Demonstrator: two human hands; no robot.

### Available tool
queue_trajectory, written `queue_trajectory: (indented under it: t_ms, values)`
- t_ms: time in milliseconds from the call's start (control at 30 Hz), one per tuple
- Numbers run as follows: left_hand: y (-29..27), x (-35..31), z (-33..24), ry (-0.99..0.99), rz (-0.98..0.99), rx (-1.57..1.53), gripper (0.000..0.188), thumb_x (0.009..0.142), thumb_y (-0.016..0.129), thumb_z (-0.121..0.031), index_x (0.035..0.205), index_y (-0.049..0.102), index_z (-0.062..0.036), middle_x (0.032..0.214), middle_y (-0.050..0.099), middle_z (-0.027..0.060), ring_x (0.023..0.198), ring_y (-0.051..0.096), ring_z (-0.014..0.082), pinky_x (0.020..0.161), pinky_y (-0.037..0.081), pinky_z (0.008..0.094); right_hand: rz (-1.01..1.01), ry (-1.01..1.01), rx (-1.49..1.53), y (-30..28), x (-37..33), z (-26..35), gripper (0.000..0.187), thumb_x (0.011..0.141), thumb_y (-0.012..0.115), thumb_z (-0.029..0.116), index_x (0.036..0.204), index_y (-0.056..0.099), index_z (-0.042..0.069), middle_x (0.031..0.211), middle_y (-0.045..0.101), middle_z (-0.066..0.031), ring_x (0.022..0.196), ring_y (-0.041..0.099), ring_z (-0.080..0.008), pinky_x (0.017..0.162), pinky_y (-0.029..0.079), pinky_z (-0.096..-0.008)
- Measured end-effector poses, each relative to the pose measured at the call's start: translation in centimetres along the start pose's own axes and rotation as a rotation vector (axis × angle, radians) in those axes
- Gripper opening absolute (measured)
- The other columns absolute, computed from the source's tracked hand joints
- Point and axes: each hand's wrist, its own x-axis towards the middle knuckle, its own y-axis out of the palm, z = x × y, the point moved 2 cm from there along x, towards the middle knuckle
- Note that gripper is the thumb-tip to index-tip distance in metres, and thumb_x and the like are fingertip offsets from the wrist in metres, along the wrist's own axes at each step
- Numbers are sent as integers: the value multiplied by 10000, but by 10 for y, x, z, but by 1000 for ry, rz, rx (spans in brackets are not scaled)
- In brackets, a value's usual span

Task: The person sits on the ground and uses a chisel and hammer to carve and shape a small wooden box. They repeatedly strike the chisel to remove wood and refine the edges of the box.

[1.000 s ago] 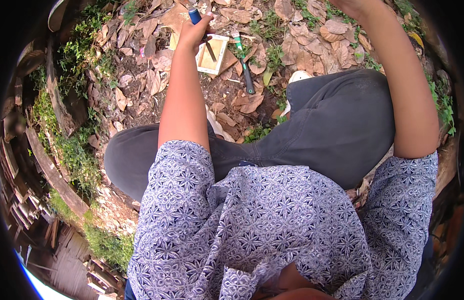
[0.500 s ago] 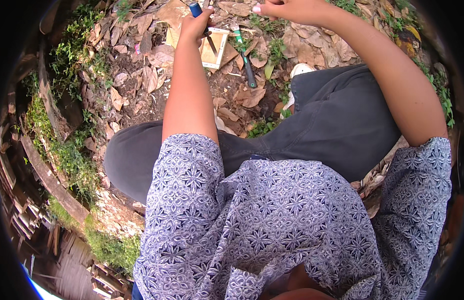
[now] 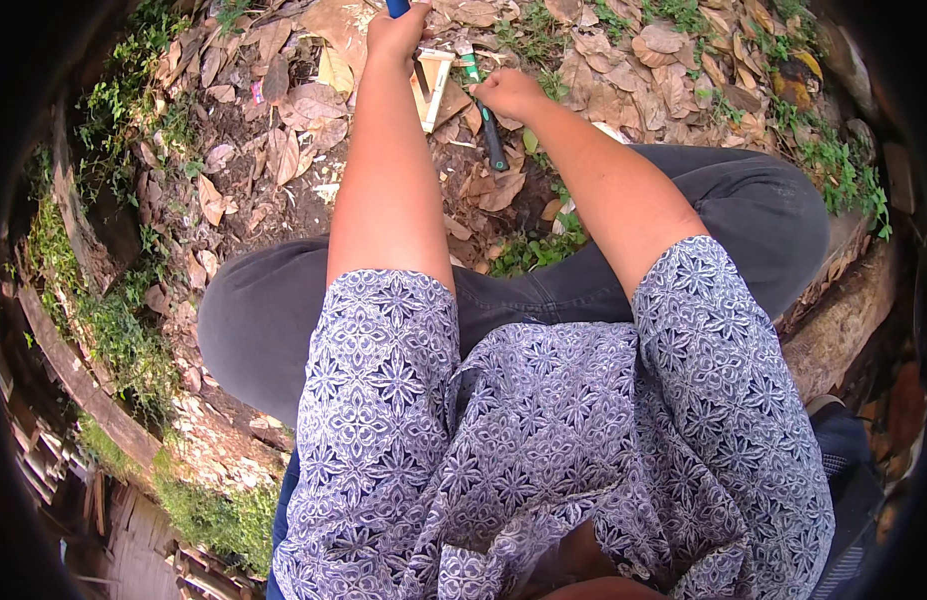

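My left hand [image 3: 395, 36] is closed around the blue handle of a chisel [image 3: 421, 80] at the top of the view. Its dark blade slants down onto a pale wooden piece [image 3: 438, 85] with raised edges, lying on the ground. My right hand [image 3: 511, 95] is to the right of it, fingers curled together at the middle of a green-and-black handled tool [image 3: 494, 145]. That tool lies on the leaves, its far end pale and its kind unclear. The fingertips overlap it; how firmly they grip is hard to see.
Dry brown leaves [image 3: 313, 105] and soil surround the work, with pale wood chips. My crossed legs [image 3: 268, 320] lie close below my forearms. Green plants [image 3: 113, 130] and a curved plank [image 3: 88, 375] are at the left. A log [image 3: 838, 330] lies at the right.
My right hand has come down and inward from the upper right to the green-and-black handled tool. My left hand still holds the chisel over the wooden piece, slightly higher in view.
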Motion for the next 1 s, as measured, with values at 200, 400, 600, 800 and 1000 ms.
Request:
queue_trajectory:
  t_ms: [200, 400, 600, 800, 1000]
  values:
    - [-11, -7, -1, -11, -25, -42, 328, 903, 690, -313, 1105, 619, -64, 804, 645, 81, 638, 607, 183, 524, 470, 322, -35, 44, 83, 71, -17, -70, 442, 849, 782, 382, 1172, 648, 112, 1067, 729, -107, 1018, 698, -291, 876, 534, -407]
    - [-18, -12, 0, -54, -13, -67, 275, 908, 690, -294, 1075, 635, -82, 828, 651, 69, 686, 620, 174, 563, 483, 314, -10, 106, 23, 66, -25, -67, 517, 804, 835, 353, 1204, 616, 109, 1075, 723, -109, 1021, 699, -279, 871, 540, -409]
    - [-18, -6, 11, -6, 0, -89, 271, 896, 747, -294, 1012, 665, -62, 846, 658, 52, 733, 659, 179, 612, 508, 332, 17, 121, 12, 61, -32, -51, 544, 760, 875, 324, 1181, 624, 87, 1044, 729, -95, 1009, 707, -274, 866, 553, -400]
    - [-9, -15, 3, -8, 48, -41, 273, 902, 762, -283, 1029, 671, -58, 875, 665, 47, 779, 694, 183, 634, 518, 345, 91, 214, 4, 56, -21, -51, 431, 738, 828, 358, 1018, 683, 64, 1024, 732, -104, 952, 719, -277, 800, 571, -401]
    - [-5, -19, 2, 7, 3, -137, 343, 918, 760, -303, 1130, 625, -68, 948, 590, 43, 862, 706, 228, 703, 580, 378, 30, 288, 569, 60, -7, -49, 312, 832, 700, 316, 980, 654, 46, 745, 647, -69, 633, 633, -150, 569, 510, -330]
